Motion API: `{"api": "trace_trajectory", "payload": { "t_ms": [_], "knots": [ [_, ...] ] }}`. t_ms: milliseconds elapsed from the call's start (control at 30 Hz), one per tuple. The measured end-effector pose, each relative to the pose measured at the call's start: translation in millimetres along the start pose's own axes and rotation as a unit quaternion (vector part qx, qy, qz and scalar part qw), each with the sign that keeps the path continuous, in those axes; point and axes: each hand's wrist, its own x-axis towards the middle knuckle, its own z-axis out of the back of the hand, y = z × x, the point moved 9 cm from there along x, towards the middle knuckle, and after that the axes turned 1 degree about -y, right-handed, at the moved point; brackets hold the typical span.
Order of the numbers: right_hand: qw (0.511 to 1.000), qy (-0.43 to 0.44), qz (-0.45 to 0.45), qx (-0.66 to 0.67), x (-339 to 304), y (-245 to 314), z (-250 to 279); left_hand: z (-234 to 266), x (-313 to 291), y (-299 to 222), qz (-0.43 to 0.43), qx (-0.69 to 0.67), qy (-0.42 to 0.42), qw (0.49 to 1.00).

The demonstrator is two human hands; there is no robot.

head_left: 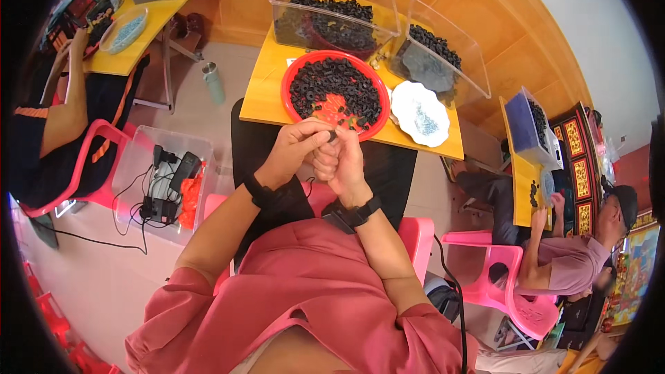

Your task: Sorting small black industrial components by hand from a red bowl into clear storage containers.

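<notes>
My left hand (296, 151) and my right hand (341, 166) meet just in front of a red round basin (286, 86). Between the fingertips is a small black piece (332, 136), pinched by the left hand; the right hand's fingers curl closed against it. Its exact shape is mostly hidden. Many small black ring-like parts (339, 83) fill the basin, with its red bottom showing at the near side. Right of the basin lies a white scalloped plate (404, 99) bearing a heap of tiny pale-blue pieces (427, 122).
Two clear bins (332, 17) (478, 83) of black parts stand at the back of the yellow table (260, 107). On the left floor are a clear box (125, 180) with chargers and cables, and a green bottle (213, 83). Co-workers sit at tables left and right.
</notes>
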Motion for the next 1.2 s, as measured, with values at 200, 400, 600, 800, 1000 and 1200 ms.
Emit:
{"api": "trace_trajectory", "payload": {
  "t_ms": [200,400,600,800,1000,1200],
  "knots": [
    [1.000,0.001,0.005,0.010,0,-5,0,4,-2,9,0.034,-0.032,-0.032,0.998],
    [0.948,-0.202,0.126,-0.210,-26,49,-5,22,1,3,0.038,-0.049,-0.095,0.994],
    [0.558,-0.274,0.654,-0.431,-133,207,-90,39,4,5,0.040,-0.024,-0.104,0.993],
    [0.424,-0.424,0.348,-0.721,-65,294,25,36,6,14,0.062,-0.025,-0.116,0.991],
    [0.514,-0.305,0.233,-0.767,3,194,46,44,2,21,0.092,-0.040,-0.129,0.987],
    [0.478,-0.276,0.122,-0.825,56,165,52,43,3,19,0.099,-0.053,-0.146,0.983]
  ]
}}
